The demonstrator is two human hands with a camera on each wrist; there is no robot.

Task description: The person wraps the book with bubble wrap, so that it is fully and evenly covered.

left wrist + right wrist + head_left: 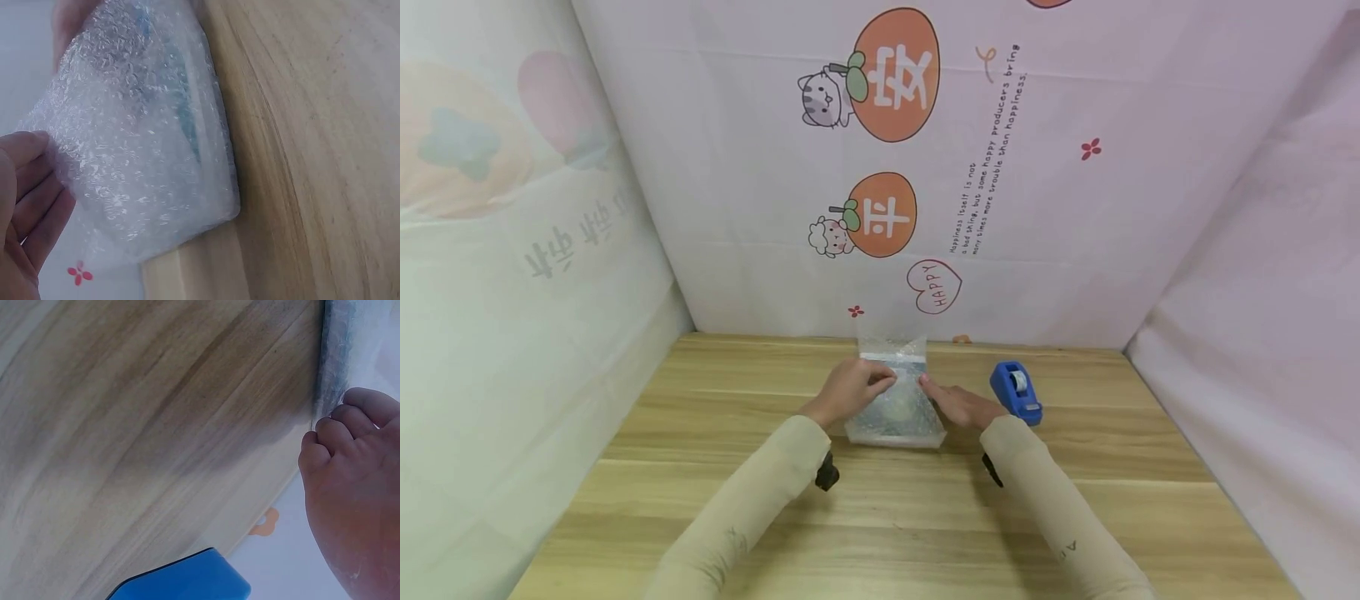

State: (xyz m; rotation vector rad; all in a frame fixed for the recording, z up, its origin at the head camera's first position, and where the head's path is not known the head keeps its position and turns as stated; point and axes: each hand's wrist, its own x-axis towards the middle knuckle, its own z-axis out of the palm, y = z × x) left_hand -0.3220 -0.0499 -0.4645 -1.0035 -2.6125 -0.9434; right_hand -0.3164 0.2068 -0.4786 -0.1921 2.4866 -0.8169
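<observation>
Two hands are working at one parcel: the thumb and fingers of your left hand (852, 390) are pinching the loose bubble wrap (125, 169) near its edge, with some fingers tucking behind the sheet. Your right hand (964, 406) is bringing bent fingers to the parcel's right edge; whether they are gripping the wrap or only pressing it, I cannot tell.

The parcel (895, 410) is probably going to be feeling light, soft and springy outside, with a slick film that is inviting your fingertips to slide. The flat blue item (189, 122) inside is looking stiffer, and all that padding is suggesting it may be fragile. You are better off taking hold along both side edges, with several fingers spreading the load, than trusting the loose sheet alone, since that could be slipping off the item.

The parcel is lying between your hands, just under the left fingertips and to the left of the right ones. Beyond your fingers, a flap of wrap is reaching toward the printed cloth (1022, 200). Everything is resting on the wooden table (895, 525), and a blue tape dispenser (1011, 387) is sitting just beyond your right hand.
</observation>
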